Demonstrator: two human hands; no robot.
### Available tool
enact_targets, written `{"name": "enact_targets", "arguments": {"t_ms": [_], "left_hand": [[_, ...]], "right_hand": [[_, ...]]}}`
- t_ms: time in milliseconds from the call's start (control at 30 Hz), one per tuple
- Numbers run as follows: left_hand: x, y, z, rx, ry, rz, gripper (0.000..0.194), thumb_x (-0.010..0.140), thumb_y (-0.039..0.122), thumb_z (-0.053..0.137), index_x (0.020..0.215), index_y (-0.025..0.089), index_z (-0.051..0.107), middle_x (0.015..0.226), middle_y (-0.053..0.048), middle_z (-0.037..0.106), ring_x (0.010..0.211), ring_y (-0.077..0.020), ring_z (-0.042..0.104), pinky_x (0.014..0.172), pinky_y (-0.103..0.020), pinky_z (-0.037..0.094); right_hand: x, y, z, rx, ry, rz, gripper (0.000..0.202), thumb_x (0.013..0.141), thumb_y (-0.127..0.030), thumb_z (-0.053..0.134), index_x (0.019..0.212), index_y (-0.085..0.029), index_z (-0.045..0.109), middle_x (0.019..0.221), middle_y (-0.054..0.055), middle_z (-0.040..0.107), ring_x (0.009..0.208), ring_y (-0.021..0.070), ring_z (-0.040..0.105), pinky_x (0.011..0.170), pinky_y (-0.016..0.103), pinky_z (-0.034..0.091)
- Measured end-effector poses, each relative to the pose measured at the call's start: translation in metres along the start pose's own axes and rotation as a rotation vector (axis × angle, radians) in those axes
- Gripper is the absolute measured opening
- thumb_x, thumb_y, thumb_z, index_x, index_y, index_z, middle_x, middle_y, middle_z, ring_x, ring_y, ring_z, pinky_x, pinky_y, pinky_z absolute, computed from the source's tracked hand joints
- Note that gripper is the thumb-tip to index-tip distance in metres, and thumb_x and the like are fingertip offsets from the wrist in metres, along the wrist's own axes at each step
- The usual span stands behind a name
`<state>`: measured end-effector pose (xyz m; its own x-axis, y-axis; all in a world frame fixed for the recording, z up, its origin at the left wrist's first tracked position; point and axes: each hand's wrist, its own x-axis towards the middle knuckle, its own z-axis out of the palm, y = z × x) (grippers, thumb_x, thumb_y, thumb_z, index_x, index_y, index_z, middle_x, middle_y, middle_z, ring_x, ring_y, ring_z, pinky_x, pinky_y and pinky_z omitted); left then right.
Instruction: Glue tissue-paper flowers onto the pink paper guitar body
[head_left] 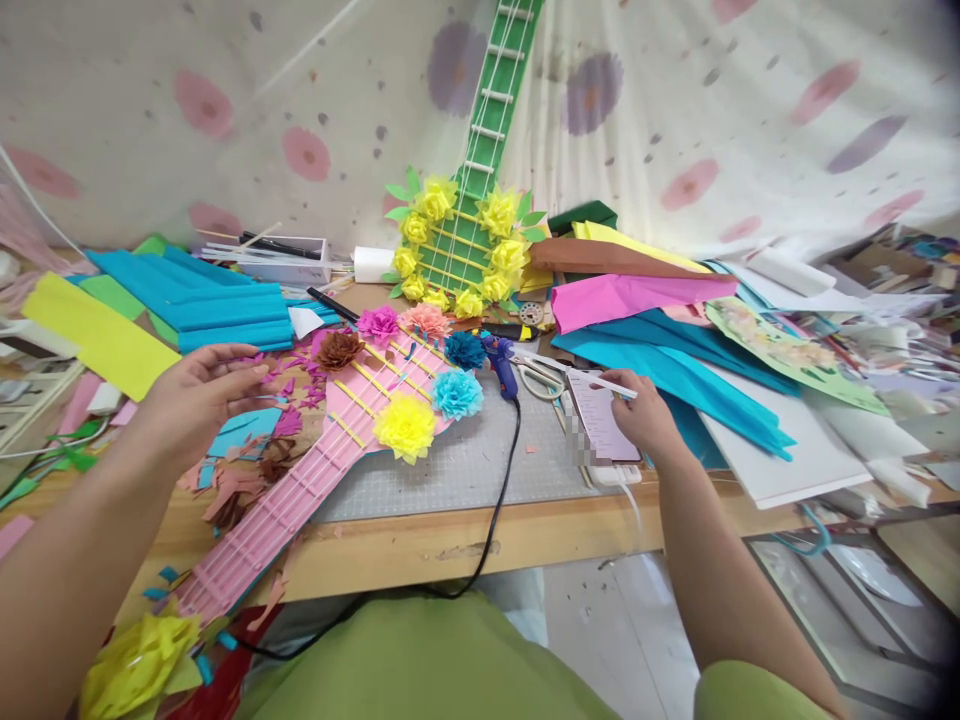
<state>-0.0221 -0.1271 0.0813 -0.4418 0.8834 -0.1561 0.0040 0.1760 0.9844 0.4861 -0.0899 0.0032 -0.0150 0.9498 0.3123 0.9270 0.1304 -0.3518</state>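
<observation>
My right hand [639, 412] is closed around the end of a long whitish glue stick [577, 372]. The stick's other end reaches the back of a blue glue gun [501, 365], above a phone [598, 415] and scissors [541, 380]. Over paper scraps on the left, my left hand [206, 395] is open with its fingers stretched out. Between the hands lies a pink paper guitar [300, 505] with yellow strips and several crepe flowers, including a yellow flower [405, 428], a light blue flower [457, 393] and a brown flower [340, 350].
A green paper guitar [457, 250] ringed with yellow flowers leans at the back. Folded blue crepe paper [195, 295] and coloured sheets [645, 300] lie at the sides. The gun's black cord [504, 500] hangs over the table edge [420, 550].
</observation>
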Motion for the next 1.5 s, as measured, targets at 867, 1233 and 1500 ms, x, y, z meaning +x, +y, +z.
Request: {"name": "enact_targets", "arguments": {"t_ms": [867, 1233, 1500], "left_hand": [[-0.082, -0.016, 0.052, -0.364, 0.173, -0.054, 0.031, 0.051, 0.021, 0.074, 0.076, 0.024, 0.056, 0.076, 0.003, 0.061, 0.060, -0.0105, 0.058, 0.071, -0.033, 0.054], [-0.036, -0.046, 0.067, -0.358, 0.334, 0.075, 0.035, 0.050, 0.019, 0.069, 0.076, 0.020, 0.046, 0.073, 0.005, 0.057, 0.057, -0.0051, 0.053, 0.069, -0.025, 0.048], [0.007, -0.052, 0.067, -0.386, 0.429, 0.124, 0.032, 0.058, 0.015, 0.061, 0.078, 0.020, 0.036, 0.078, 0.004, 0.054, 0.058, -0.0028, 0.049, 0.065, -0.021, 0.044]], "right_hand": [[-0.006, 0.010, 0.001, -0.067, -0.063, 0.004, 0.037, 0.067, -0.011, 0.039, 0.093, -0.021, 0.063, 0.100, 0.009, 0.065, 0.097, 0.0266, 0.056, 0.084, 0.044, 0.046], [-0.016, 0.010, -0.007, 0.001, 0.054, 0.014, 0.031, 0.065, -0.010, 0.040, 0.089, -0.023, 0.056, 0.094, 0.007, 0.066, 0.091, 0.0249, 0.059, 0.078, 0.039, 0.047], [-0.020, 0.004, -0.013, 0.014, 0.026, 0.068, 0.030, 0.065, -0.011, 0.039, 0.087, -0.023, 0.055, 0.091, 0.006, 0.068, 0.085, 0.0237, 0.062, 0.071, 0.035, 0.048]]}}
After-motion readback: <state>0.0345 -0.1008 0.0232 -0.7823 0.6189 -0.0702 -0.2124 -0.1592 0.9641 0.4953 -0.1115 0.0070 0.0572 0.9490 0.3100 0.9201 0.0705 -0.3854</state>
